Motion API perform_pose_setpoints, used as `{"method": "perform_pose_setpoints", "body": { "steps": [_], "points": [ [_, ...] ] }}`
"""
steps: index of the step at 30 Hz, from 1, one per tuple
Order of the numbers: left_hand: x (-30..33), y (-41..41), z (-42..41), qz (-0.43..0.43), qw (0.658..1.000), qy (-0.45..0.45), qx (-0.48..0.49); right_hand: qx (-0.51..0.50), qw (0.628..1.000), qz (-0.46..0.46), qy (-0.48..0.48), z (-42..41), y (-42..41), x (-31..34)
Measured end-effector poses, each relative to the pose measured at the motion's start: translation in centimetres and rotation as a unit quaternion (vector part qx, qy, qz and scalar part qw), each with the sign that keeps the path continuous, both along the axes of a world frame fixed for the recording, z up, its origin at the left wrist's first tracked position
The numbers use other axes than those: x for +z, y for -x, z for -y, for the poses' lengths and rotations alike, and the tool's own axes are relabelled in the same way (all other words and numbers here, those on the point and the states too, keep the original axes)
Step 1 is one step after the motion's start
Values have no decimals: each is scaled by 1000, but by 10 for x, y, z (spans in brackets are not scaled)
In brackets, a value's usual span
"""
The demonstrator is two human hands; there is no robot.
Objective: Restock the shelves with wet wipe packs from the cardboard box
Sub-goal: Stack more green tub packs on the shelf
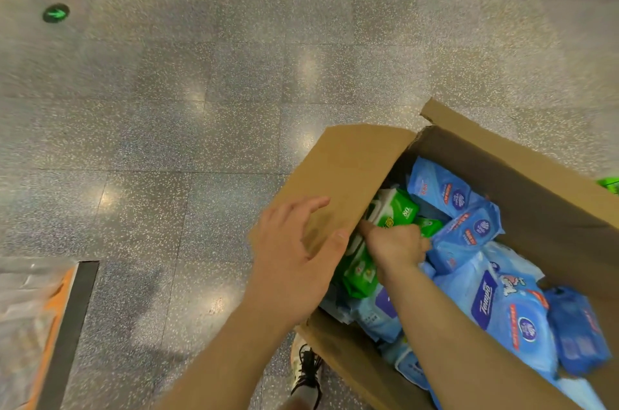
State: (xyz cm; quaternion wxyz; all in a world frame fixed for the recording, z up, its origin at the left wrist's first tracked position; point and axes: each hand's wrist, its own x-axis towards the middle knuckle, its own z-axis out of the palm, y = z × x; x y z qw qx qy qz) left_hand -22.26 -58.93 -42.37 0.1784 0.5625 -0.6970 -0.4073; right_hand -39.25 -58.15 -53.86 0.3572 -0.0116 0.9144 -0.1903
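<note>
left hand [294,262] fingers straight, pressing the cardboard box [552,202] flap aside; right hand [397,247] curled round a green wipe pack [397,210] inside

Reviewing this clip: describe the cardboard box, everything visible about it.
The cardboard box is plain brown corrugated board, open at the top, standing on the speckled floor at lower right, partly cut off by the frame. Its left flap is folded outward, and the left hand holds it back, thumb on its edge. The far flap stands up. Blue wipe packs and green wipe packs fill it loosely. The right hand reaches inside among the green packs.
</note>
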Motion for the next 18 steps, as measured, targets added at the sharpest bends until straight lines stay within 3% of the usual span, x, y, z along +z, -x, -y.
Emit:
{"method": "perform_pose_setpoints", "body": {
  "steps": [8,15,18],
  "points": [
    [9,0,-4,-19,999,-32,1,-46,984,-18,171,-36,-32,18],
    [21,20,-11,-89,993,-70,15,-128,953,68,265,-87,3,57],
    [26,41,-19,-136,983,-127,3,-154,935,108,301,-114,28,86]
  ]
}}
